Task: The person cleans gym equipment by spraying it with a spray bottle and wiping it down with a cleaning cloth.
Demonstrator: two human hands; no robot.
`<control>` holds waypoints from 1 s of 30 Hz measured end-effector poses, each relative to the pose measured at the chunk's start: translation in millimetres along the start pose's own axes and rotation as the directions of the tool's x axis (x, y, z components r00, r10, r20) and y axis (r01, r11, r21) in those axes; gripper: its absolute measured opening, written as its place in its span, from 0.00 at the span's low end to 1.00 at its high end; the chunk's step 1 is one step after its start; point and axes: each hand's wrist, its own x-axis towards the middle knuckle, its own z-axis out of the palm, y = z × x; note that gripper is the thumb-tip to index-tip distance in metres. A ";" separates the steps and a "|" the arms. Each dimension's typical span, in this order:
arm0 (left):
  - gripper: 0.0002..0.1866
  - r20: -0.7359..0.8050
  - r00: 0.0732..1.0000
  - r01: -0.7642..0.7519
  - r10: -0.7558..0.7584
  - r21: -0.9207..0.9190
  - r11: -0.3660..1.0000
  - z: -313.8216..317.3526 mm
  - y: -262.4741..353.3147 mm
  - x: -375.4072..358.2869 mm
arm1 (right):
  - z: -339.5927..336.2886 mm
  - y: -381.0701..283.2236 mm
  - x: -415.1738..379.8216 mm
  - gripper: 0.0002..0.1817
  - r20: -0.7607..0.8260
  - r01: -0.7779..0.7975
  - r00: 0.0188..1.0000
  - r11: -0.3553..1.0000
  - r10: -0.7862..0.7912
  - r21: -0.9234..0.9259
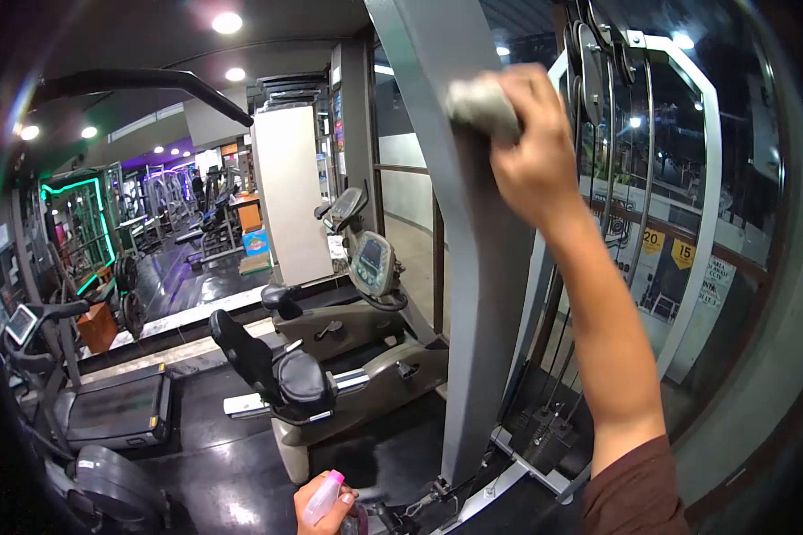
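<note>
My right hand (535, 147) is raised high in front of me, its fingers curled and gripping a bunched, greyish-white cloth (482, 105), which sits at the upper part of a thick grey machine upright (480, 303). The cloth is blurred, so I can't be quite sure how firmly it meets the metal, though it seems to lie against the face of the post. My forearm slants up from a dark brown sleeve (635, 492) at the lower right. Down low, near the bottom edge of my view, my left hand (319, 515) is wrapped around a spray bottle (324, 497) with a pale, translucent head and a pink tip; my fingers close about it, and the lower part of the bottle is mostly hidden. To the right of the upright stand black pulleys (589, 71) and a white machine frame (707, 196), with dark window glass behind them and yellow tags (682, 253) marked 20 and 15. To the left of the post is a recumbent exercise bike (379, 392) with a black padded seat (301, 374) and a grey console (372, 265). Farther left, a treadmill (120, 406) rests on the dark floor (223, 477), well apart from both my hands.
</note>
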 end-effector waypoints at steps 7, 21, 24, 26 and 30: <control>0.25 0.017 0.991 -0.133 0.132 0.189 0.973 2.3 9.9 3.5 | -46.5 -41.8 -202.9 0.24 0.172 -0.142 0.976 0.990 0.137 0.016; 0.16 0.004 0.900 -0.429 0.436 0.189 0.883 7.3 63.5 35.9 | 33.1 -0.6 117.4 0.20 -0.232 0.126 0.965 0.992 -0.119 0.018; 0.18 0.074 0.958 -0.285 0.276 0.173 0.943 6.1 48.0 23.1 | 39.2 3.7 99.0 0.18 -0.246 0.171 0.954 0.985 -0.173 -0.030; 0.19 0.036 0.990 -0.138 0.136 0.068 0.988 4.1 39.8 9.4 | 35.1 7.4 59.3 0.17 -0.265 0.234 0.932 0.969 -0.246 -0.074; 0.22 0.009 0.996 -0.086 0.086 0.093 0.992 -13.6 33.1 -3.1 | 3.5 -17.2 -78.8 0.16 -0.118 0.050 0.991 0.997 -0.056 -0.056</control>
